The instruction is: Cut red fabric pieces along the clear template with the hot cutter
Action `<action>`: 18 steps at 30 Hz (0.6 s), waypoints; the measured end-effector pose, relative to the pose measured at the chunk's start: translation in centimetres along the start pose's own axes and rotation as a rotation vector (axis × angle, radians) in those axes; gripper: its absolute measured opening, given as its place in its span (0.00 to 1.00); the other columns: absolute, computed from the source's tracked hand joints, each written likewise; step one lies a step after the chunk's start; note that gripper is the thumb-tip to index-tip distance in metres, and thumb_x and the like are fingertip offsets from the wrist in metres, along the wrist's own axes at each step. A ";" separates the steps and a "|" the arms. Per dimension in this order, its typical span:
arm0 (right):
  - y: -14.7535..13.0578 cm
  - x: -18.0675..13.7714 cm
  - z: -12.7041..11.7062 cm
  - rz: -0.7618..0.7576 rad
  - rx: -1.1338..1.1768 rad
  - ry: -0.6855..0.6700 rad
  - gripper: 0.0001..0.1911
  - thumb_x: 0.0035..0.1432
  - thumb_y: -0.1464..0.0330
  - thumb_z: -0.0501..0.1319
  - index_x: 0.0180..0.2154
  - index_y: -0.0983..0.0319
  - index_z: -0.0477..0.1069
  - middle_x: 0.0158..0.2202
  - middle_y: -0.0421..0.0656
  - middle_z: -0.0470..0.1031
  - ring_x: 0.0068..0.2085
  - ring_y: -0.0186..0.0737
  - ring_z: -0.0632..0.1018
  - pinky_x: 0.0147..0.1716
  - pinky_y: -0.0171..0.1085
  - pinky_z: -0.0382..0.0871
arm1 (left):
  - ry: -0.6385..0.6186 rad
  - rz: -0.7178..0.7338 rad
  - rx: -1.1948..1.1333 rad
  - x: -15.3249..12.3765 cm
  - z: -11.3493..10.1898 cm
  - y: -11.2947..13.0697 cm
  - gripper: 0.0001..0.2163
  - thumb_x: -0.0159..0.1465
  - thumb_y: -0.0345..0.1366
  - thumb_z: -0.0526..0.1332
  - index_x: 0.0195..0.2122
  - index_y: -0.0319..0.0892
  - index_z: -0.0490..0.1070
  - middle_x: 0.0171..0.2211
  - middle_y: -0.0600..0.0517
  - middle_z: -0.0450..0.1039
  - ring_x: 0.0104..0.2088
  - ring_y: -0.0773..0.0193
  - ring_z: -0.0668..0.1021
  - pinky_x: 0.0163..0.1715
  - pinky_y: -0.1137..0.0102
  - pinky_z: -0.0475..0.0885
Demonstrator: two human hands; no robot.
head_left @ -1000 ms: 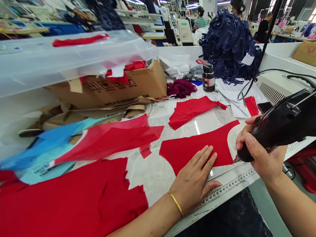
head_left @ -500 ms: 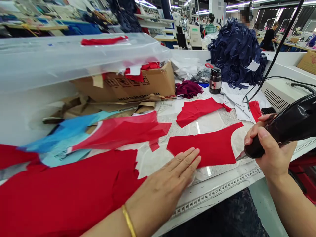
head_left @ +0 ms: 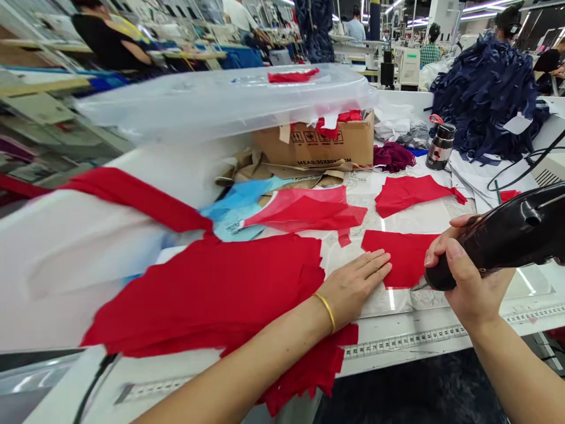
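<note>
My left hand (head_left: pixel 355 282), with a gold bangle on its wrist, lies flat on the left end of a red fabric piece (head_left: pixel 404 268). Its fingers are stretched out. In my right hand (head_left: pixel 468 280) is a black handheld power tool (head_left: pixel 521 224) with a thin metal tip. That tip points down at the near edge of the red piece, a short way from my left fingertips. The tool and right hand hide the piece's right end. A large stack of red fabric (head_left: pixel 212 288) spreads left of my left hand, partly under the forearm.
A tape measure (head_left: pixel 406 340) runs along the table's front edge. Behind the work lie another red piece (head_left: pixel 415 194), a cardboard box (head_left: pixel 309 144), a dark bottle (head_left: pixel 441 147) and a heap of navy strips (head_left: pixel 485 94). Clear plastic (head_left: pixel 198 100) overhangs the left back.
The view has swung left. Relative to the red piece, the tool's tip has moved left along its near edge, and my left hand has shifted left towards its end.
</note>
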State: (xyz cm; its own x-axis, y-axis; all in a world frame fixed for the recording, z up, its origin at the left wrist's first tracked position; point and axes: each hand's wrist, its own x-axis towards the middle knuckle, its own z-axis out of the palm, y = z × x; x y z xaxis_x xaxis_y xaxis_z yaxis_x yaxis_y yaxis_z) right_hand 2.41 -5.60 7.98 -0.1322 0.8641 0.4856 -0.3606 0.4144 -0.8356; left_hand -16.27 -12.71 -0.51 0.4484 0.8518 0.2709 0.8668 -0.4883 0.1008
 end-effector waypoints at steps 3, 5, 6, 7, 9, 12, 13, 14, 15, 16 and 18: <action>0.6 -0.1 1.3 -0.019 -0.008 0.004 0.11 0.56 0.67 0.67 0.40 0.58 0.68 0.23 0.33 0.72 0.20 0.32 0.73 0.20 0.34 0.70 | 0.024 -0.018 -0.038 -0.1 0.4 0.0 0.26 0.64 0.18 0.50 0.63 0.34 0.66 0.64 0.39 0.68 0.68 0.53 0.66 0.64 0.56 0.70; 1.0 -0.1 1.9 -0.029 -0.034 -0.002 0.11 0.57 0.66 0.66 0.41 0.57 0.67 0.23 0.33 0.72 0.20 0.33 0.73 0.21 0.35 0.71 | 0.034 -0.031 -0.049 -0.1 0.5 0.1 0.27 0.63 0.18 0.50 0.63 0.35 0.65 0.65 0.39 0.68 0.68 0.54 0.66 0.64 0.57 0.70; 1.1 -0.1 2.2 -0.031 -0.047 -0.010 0.11 0.58 0.66 0.66 0.41 0.57 0.67 0.23 0.33 0.72 0.20 0.33 0.73 0.21 0.36 0.72 | 0.040 -0.034 -0.052 0.0 0.6 0.1 0.27 0.63 0.18 0.50 0.64 0.36 0.65 0.65 0.40 0.67 0.69 0.55 0.65 0.64 0.57 0.70; 1.2 -0.1 2.4 -0.032 -0.056 -0.017 0.11 0.58 0.65 0.66 0.41 0.57 0.67 0.23 0.33 0.72 0.20 0.34 0.74 0.22 0.37 0.73 | 0.046 -0.035 -0.053 0.0 0.6 0.2 0.28 0.63 0.18 0.50 0.64 0.36 0.64 0.66 0.41 0.67 0.69 0.55 0.65 0.64 0.57 0.70; 1.2 -0.2 2.7 -0.033 -0.061 -0.023 0.11 0.58 0.65 0.65 0.41 0.57 0.67 0.23 0.33 0.72 0.21 0.34 0.74 0.23 0.37 0.74 | 0.058 -0.034 -0.053 0.1 0.6 0.3 0.28 0.63 0.19 0.51 0.65 0.36 0.64 0.66 0.41 0.66 0.69 0.55 0.64 0.64 0.56 0.69; 1.1 -0.2 3.0 -0.032 -0.030 -0.034 0.10 0.58 0.66 0.65 0.41 0.57 0.67 0.23 0.33 0.72 0.21 0.33 0.74 0.23 0.36 0.74 | 0.059 -0.038 -0.053 0.2 0.7 0.4 0.26 0.64 0.19 0.51 0.64 0.35 0.65 0.65 0.40 0.67 0.68 0.54 0.66 0.64 0.57 0.69; 1.1 -0.3 3.1 -0.031 -0.019 -0.038 0.10 0.58 0.66 0.65 0.41 0.57 0.67 0.23 0.33 0.72 0.21 0.33 0.73 0.22 0.35 0.73 | 0.054 -0.039 -0.059 0.2 0.7 0.4 0.26 0.64 0.19 0.51 0.63 0.34 0.66 0.65 0.39 0.68 0.68 0.54 0.66 0.64 0.57 0.69; 1.0 -0.3 3.1 -0.029 -0.013 -0.042 0.10 0.58 0.66 0.66 0.41 0.57 0.67 0.23 0.33 0.72 0.21 0.33 0.73 0.22 0.35 0.73 | 0.047 -0.041 -0.067 0.2 0.8 0.4 0.26 0.64 0.19 0.52 0.63 0.33 0.66 0.64 0.38 0.68 0.68 0.53 0.67 0.65 0.57 0.69; 1.0 -0.3 3.2 -0.027 -0.015 -0.045 0.10 0.58 0.66 0.66 0.40 0.57 0.67 0.23 0.33 0.72 0.21 0.33 0.73 0.22 0.35 0.73 | 0.040 -0.046 -0.077 0.2 0.8 0.3 0.26 0.63 0.19 0.52 0.63 0.33 0.66 0.65 0.38 0.68 0.68 0.53 0.66 0.65 0.57 0.69; 1.1 -0.3 3.2 -0.025 -0.022 -0.048 0.10 0.58 0.65 0.66 0.40 0.57 0.67 0.23 0.33 0.71 0.21 0.33 0.73 0.22 0.36 0.73 | 0.033 -0.053 -0.087 0.2 0.9 0.3 0.26 0.63 0.19 0.52 0.63 0.33 0.65 0.65 0.38 0.67 0.68 0.53 0.66 0.65 0.56 0.68; 1.2 -0.3 3.3 -0.021 -0.043 -0.051 0.11 0.58 0.63 0.66 0.39 0.57 0.66 0.23 0.33 0.71 0.21 0.34 0.74 0.23 0.37 0.74 | 0.018 -0.063 -0.099 0.2 0.9 0.3 0.28 0.62 0.19 0.53 0.64 0.35 0.64 0.66 0.39 0.65 0.69 0.53 0.65 0.65 0.56 0.67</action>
State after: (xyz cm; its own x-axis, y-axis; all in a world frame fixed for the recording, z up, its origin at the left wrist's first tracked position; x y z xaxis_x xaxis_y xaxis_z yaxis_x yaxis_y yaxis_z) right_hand -1.06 -6.32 7.64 -0.1724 0.8399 0.5146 -0.3235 0.4451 -0.8350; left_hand -15.72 -12.51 -1.30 0.3890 0.8783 0.2781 0.8668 -0.4512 0.2123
